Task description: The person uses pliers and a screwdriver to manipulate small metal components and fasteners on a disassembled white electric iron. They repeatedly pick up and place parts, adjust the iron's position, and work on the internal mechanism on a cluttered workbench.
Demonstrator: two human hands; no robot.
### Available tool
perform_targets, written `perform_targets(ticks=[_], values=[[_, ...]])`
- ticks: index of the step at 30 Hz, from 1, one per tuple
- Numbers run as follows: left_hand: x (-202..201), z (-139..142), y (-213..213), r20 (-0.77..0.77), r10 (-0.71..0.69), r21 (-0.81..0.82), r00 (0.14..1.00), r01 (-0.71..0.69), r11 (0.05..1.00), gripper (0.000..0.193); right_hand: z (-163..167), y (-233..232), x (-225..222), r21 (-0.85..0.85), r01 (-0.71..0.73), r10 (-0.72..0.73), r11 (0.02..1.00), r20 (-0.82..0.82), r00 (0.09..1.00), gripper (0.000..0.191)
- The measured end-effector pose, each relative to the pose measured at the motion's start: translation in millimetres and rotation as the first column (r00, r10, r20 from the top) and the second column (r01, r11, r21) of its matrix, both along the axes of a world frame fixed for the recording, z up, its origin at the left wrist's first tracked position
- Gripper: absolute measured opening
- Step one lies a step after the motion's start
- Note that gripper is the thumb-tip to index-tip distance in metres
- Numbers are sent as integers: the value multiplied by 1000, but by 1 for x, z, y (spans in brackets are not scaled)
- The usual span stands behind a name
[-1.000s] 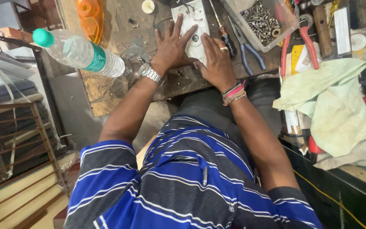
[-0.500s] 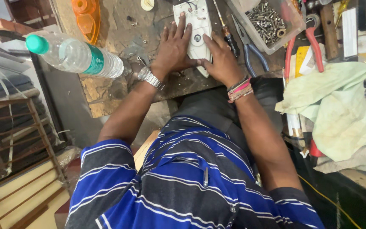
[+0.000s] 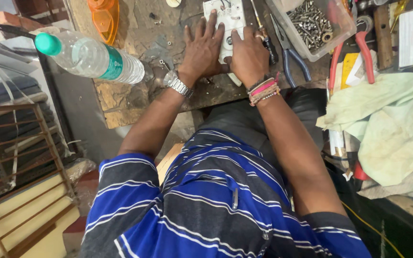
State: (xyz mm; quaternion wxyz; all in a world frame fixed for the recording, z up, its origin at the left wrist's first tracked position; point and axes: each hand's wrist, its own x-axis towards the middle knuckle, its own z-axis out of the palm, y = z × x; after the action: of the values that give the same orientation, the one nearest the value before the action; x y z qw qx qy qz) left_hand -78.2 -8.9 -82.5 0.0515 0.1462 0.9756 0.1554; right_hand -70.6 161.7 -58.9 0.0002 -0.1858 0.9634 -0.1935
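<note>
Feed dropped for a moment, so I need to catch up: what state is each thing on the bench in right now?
left hand: flat, fingers spread on the white panel
right hand: pressing on the same panel
white panel: lying flat on the bench, partly covered
water bottle: capped, on its side
clear tub: open, holding screws
blue-handled pliers: lying unused
green cloth: crumpled

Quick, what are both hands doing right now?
Left hand: open, flat on the white part.
Right hand: pressing on the white part, grip unclear.
</note>
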Motion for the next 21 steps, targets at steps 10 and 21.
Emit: perform_targets(ticks=[10,21], values=[[36,-36,-61,-609,384,375,693,-175,910,46,-6,1,-10,29,11,-13,1000,67,998,66],[7,-3,-81,-173,501,517,848,-355,779,16,-4,1,-20,30,-12,10,999,52,999,70]])
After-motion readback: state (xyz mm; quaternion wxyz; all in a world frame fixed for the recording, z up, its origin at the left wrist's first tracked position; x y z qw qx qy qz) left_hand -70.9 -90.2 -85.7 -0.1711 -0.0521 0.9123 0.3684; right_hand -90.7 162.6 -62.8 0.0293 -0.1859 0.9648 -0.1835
